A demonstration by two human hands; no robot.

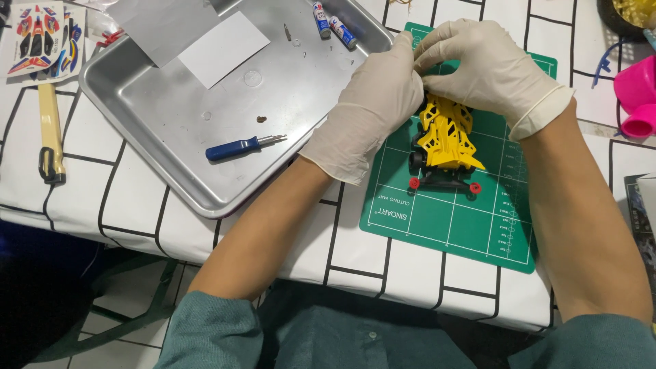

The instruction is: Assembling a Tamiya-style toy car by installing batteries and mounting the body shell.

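Observation:
A small yellow toy race car (447,140) with a black chassis and red rollers sits on a green cutting mat (451,219). Both my hands wear white gloves. My left hand (372,109) grips the car's far end from the left side. My right hand (485,65) covers that same far end from above and the right, fingers curled onto it. The front part of the car is hidden under my fingers.
A metal tray (171,123) at left holds a blue-handled screwdriver (239,147), two small batteries (333,24), paper sheets and tiny parts. A sticker sheet (44,37) and a yellow-handled tool (49,133) lie far left. A pink cup (635,96) stands at right.

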